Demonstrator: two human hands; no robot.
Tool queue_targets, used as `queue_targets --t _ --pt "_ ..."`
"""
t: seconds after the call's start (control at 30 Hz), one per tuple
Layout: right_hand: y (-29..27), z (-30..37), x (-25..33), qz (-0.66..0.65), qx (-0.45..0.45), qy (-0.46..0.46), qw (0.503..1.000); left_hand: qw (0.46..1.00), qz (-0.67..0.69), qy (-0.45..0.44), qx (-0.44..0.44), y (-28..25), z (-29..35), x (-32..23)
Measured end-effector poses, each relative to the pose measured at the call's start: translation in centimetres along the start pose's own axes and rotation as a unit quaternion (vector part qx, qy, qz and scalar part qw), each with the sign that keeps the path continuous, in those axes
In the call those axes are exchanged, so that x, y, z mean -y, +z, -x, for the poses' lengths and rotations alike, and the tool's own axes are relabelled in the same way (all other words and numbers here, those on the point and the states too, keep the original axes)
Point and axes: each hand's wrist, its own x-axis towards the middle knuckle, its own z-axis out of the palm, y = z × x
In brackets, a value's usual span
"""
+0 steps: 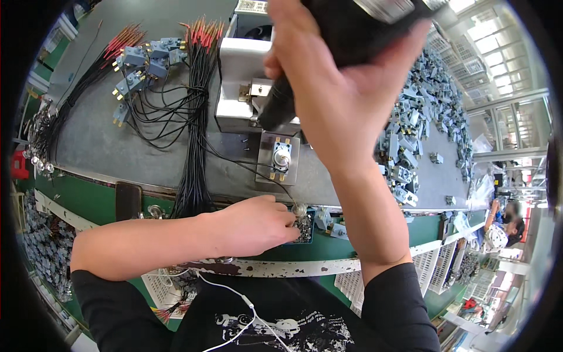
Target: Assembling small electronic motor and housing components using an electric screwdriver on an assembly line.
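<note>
My right hand (346,100) is wrapped round a black power screwdriver (346,29), held high with its dark nose tilted down to the left. Below that nose, a grey-blue switch (281,158) with brass terminals and a round whitish centre sits on a square metal block (264,155). My left hand (255,226) reaches over the bench's near edge with curled fingertips at a small blue tray (311,234) of small screws. What the fingertips pinch, if anything, is hidden. A small round clear-and-metal part (299,209) on a thin black wire lies just beyond those fingers.
A bundle of black wires (196,117) with red ends lies at left centre, beside wired grey-blue switches (135,57). A white-and-grey machine (237,82) stands behind the block. Many loose switches (410,129) cover the right side. A person (498,234) sits farther right.
</note>
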Motion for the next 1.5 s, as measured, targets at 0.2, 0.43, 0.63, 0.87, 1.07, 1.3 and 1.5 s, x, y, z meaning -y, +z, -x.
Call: queue_targets --t 0.2,0.43,0.63,0.87,1.07,1.3,1.5 --pt "-2.9 1.4 2.2 0.036 -0.002 0.010 0.999 0.997 0.070 -0.014 -0.030 -2.2 -0.4 -0.3" --pt "-7.4 3.0 4.9 0.079 -0.009 0.023 0.997 0.957 -0.077 -0.130 -0.246 -5.7 0.0 2.6" --pt "-8.0 4.0 6.6 0.071 -0.006 0.039 0.997 0.954 -0.098 -0.159 -0.236 -4.3 0.1 3.1" --pt "-6.4 4.5 4.7 0.031 -0.058 0.037 0.997 0.948 -0.061 -0.193 -0.247 -3.9 0.0 3.2" --pt "-5.5 5.1 5.8 0.179 -0.058 0.040 0.981 0.948 -0.051 -0.211 -0.232 -4.2 -0.1 2.8" --pt "-6.4 5.1 2.5 0.072 0.044 -0.025 0.996 0.947 -0.039 -0.201 -0.248 -3.8 -0.2 3.1" --pt "-5.5 6.1 2.0 0.013 0.033 -0.007 0.999 0.946 0.017 -0.263 -0.187 -3.1 -0.1 4.0"
